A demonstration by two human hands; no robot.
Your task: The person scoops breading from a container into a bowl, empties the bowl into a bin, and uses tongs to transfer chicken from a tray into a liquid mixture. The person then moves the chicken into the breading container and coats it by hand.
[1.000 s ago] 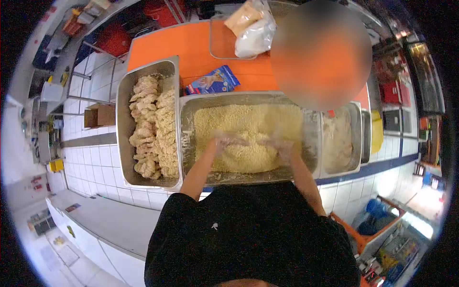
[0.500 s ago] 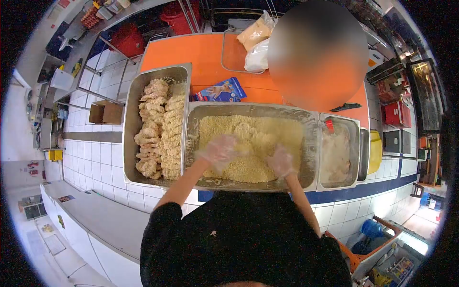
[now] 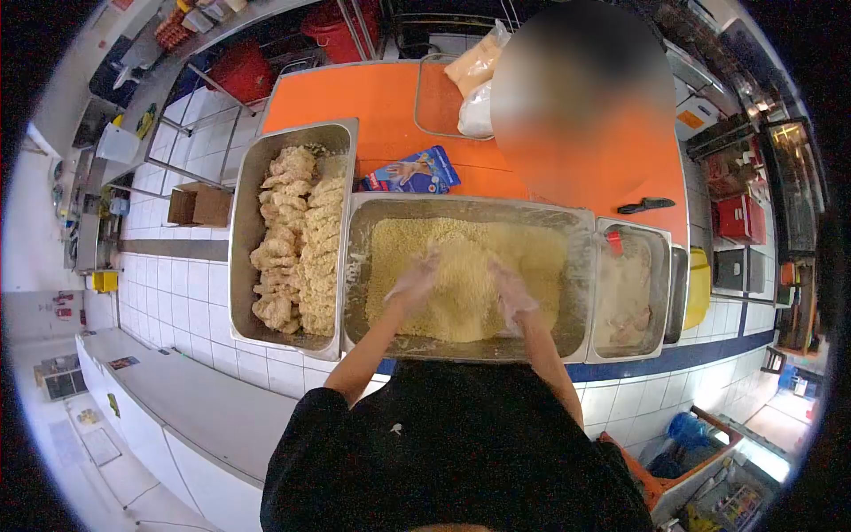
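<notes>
Both hands wear clear plastic gloves and work in a deep metal pan (image 3: 359,332) of pale yellow, crumbly breading (image 3: 386,248). My left hand (image 3: 415,282) is on the left of a raised heap of breading, its fingers stretched forward. Facing it from the right, my right hand (image 3: 511,291) has its fingers extended along the other side of the heap. Loose breading between the palms is blurred by motion and partly covers the fingertips. Coated chicken pieces (image 3: 297,239) lie in rows in the tall metal pan to the left.
A smaller pan (image 3: 631,350) with cloudy liquid and a red item stands at right. On the orange table (image 3: 372,106) lie a blue glove packet (image 3: 412,170), a black-handled knife (image 3: 645,206) and bagged powder (image 3: 479,62). A blurred patch hides the table's far right.
My hands have come closer together, and breading now rises between them. The lump of breading seen ahead of them is now lost in the blurred heap.
</notes>
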